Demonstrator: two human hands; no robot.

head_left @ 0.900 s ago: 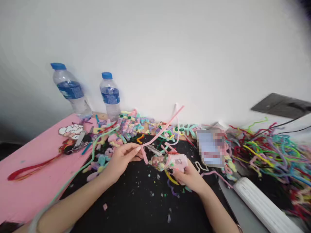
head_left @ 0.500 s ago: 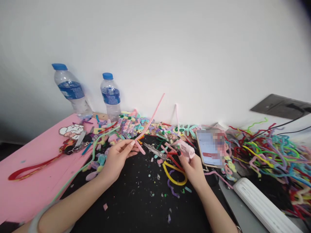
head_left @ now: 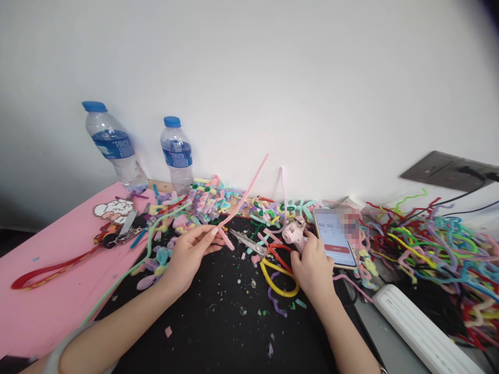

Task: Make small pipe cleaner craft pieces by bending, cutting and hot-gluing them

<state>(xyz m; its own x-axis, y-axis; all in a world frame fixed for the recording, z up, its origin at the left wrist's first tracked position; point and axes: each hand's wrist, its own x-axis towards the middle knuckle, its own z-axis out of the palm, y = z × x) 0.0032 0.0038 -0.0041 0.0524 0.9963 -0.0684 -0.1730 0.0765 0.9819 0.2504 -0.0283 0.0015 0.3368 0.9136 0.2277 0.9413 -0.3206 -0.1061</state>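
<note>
My left hand (head_left: 194, 254) pinches a pink pipe cleaner (head_left: 245, 196) near a bend. Its long end slants up to the right, and a short end points down. The fingers of my right hand (head_left: 314, 262) are closed round the handle of a small pale pink glue gun (head_left: 295, 232), just left of a phone (head_left: 336, 244). Some of those fingers are hidden. Scissors (head_left: 278, 262) with red and yellow handles lie between my hands, blades apart and pointing up-left.
Colourful pipe-cleaner pieces (head_left: 210, 200) are heaped along the wall. More loose pipe cleaners (head_left: 440, 244) cover the right side near a white power strip (head_left: 421, 322). Two bottles (head_left: 177, 156) stand at the back left. Scraps dot the black mat (head_left: 210, 332).
My right hand has turned over with the glue gun, which now sits further back and left, tilted differently. The phone screen shows a time now. My left hand has hardly moved.
</note>
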